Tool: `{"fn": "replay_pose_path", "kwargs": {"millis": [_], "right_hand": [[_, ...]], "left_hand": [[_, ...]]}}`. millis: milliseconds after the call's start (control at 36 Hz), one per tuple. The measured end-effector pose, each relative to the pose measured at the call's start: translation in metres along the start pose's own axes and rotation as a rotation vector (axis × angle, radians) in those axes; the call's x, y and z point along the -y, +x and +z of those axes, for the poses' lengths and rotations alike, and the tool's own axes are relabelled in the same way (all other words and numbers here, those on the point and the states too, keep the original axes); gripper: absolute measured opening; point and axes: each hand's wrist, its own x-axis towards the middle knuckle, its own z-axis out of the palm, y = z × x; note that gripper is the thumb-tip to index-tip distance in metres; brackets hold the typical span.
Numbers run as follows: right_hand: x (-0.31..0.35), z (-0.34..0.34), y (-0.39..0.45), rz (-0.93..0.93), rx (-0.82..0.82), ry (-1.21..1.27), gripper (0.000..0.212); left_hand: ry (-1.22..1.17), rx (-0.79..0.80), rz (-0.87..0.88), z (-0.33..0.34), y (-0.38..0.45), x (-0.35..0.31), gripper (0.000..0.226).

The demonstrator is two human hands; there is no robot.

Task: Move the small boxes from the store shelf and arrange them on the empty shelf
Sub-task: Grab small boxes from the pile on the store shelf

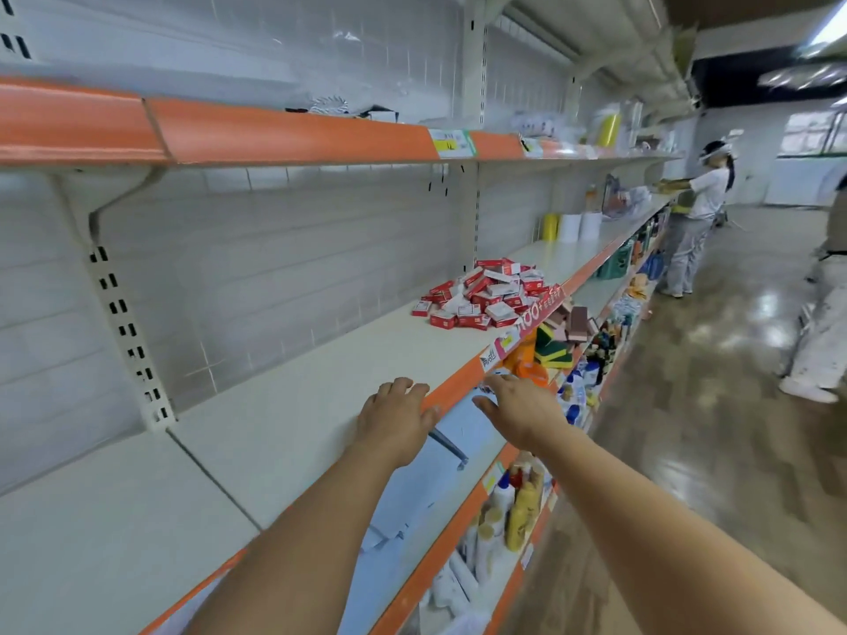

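Head view, obliquely down along shelf (321,382)

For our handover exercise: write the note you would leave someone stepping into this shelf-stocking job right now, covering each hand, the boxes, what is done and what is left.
Left hand: open, fingers resting on the front edge of the middle shelf, holding nothing.
Right hand: open, stretched out just past the shelf's orange edge, holding nothing.
Small red and white boxes: a loose heap further along the same shelf, ahead of both hands and out of their reach.
Done: nothing arranged that can be seen.
Left: go to the heap, carry the boxes to the bare stretch of shelf and line them up.
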Motion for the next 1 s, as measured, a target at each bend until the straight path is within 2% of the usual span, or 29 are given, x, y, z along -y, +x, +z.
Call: {"fn": "replay_pose_path", "kwargs": {"millis": [528,667,861,1000], "right_hand": [[-0.083,0.006,0.158,0.004,0.023,0.014,0.046],[-0.098,0.007,0.204,-0.092,0.036,0.002,0.051],[-0.114,0.013,0.26,-0.264,0.038,-0.029,0.044],[-0.111,0.022,0.287,-0.354,0.049,-0.053,0.047]], "left_hand": [[-0.008,0.048,-0.044,0.036,0.174,-0.004,0.049],[0.006,0.031,-0.117,0.044,0.212,-0.011,0.05],[0.033,0.004,-0.21,0.053,0.261,-0.025,0.053],[0.037,-0.003,-0.234,0.06,0.284,-0.029,0.063]]}}
